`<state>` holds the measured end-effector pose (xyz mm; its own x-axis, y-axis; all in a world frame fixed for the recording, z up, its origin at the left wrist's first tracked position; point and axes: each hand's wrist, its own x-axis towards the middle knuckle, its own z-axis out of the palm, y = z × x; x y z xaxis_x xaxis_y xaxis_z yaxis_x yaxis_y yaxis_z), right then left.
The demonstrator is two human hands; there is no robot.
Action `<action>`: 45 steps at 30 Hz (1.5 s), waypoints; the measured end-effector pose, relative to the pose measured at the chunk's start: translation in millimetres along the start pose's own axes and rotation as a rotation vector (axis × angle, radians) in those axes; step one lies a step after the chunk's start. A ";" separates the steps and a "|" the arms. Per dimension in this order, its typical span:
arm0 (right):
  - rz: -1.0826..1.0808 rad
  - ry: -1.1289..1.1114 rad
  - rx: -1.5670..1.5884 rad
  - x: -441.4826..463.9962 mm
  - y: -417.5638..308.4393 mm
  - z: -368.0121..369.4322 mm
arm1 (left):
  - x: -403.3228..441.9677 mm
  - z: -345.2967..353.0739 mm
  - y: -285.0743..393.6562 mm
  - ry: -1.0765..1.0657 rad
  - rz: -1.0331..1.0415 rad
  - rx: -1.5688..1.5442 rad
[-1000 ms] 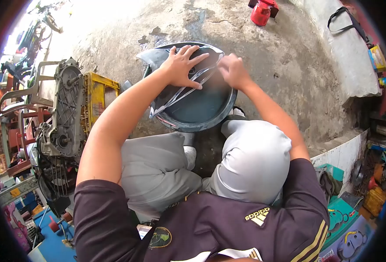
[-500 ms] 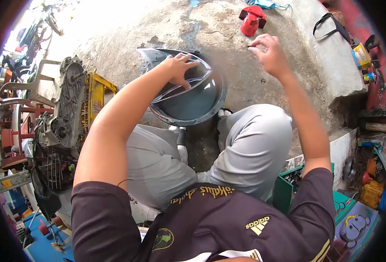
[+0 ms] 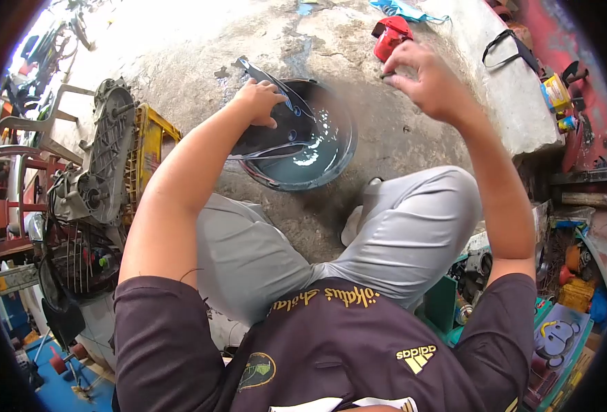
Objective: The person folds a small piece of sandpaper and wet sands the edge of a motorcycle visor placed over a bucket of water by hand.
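Note:
My left hand (image 3: 259, 101) holds a dark, pointed plastic panel (image 3: 276, 130) at its upper edge, with the thumb lying over its face. The panel leans across a round dark basin (image 3: 350, 147) of water (image 3: 296, 163), and small blue-rimmed holes show in it. Raised to the right of the basin, my right hand (image 3: 420, 79) pinches a small dark piece (image 3: 387, 74) between thumb and fingers; its kind is too small to make out. Just beyond that hand lies a red object (image 3: 391, 38) like a can with a wider collar, partly covered by my fingers.
A metal engine casing (image 3: 107, 154) and a yellow crate (image 3: 153, 141) stand on the left. A blue cloth (image 3: 406, 10) lies at the far edge. To the right runs a concrete ledge (image 3: 516, 110) with a black strap (image 3: 506, 48). A green box (image 3: 444, 302) sits beside my right knee.
The panel has turned and tilted, so its holed face now shows, and the water glints with ripples. My left hand moved slightly left with it. My right hand keeps its pinch.

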<state>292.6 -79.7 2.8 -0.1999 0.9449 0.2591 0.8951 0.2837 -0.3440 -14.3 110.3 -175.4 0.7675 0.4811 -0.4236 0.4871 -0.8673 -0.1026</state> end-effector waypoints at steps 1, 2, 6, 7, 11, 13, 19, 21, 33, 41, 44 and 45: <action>0.023 -0.012 -0.034 -1.4 -0.9 5.8 | -2.3 -2.2 2.2 0.000 -0.028 -0.010; 0.020 -0.012 -0.033 -2.5 -1.1 11.4 | -5.2 -4.1 3.4 0.000 -0.055 -0.019; 0.212 -0.018 0.158 -2.6 15.4 30.6 | -8.1 -3.7 -2.0 0.021 -0.051 -0.005; 0.213 -0.051 0.149 -5.9 14.9 28.6 | -9.9 -3.2 -0.3 0.010 -0.057 0.003; 0.243 -0.123 0.205 -11.3 25.9 26.1 | -13.8 1.1 0.1 0.023 -0.091 -0.007; 0.290 -0.187 0.245 -8.6 26.7 27.0 | -16.0 5.8 -6.4 0.044 -0.084 -0.031; 0.360 -0.600 0.257 5.2 23.3 26.4 | -35.7 20.1 -37.7 0.150 -0.072 -0.132; 0.341 -0.606 0.287 6.6 20.8 26.2 | -43.0 27.5 -47.9 0.157 -0.102 -0.170; 0.295 -0.583 0.392 2.7 33.4 30.9 | -29.9 40.8 -34.4 0.132 -0.213 -0.311; 0.385 -0.581 0.422 1.8 40.7 29.8 | -16.8 19.2 -14.5 0.024 -0.286 -0.289; 0.370 -0.561 0.424 0.6 41.7 28.9 | -15.3 24.2 -16.2 0.018 -0.270 -0.186; 0.354 -0.550 0.430 -0.1 41.4 27.8 | -15.6 24.0 -18.4 0.018 -0.272 -0.197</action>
<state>318.6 -63.5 -36.5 -0.2008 0.9043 -0.3766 0.7316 -0.1173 -0.6715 -45.2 115.7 -188.5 0.6045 0.6952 -0.3889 0.7450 -0.6662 -0.0329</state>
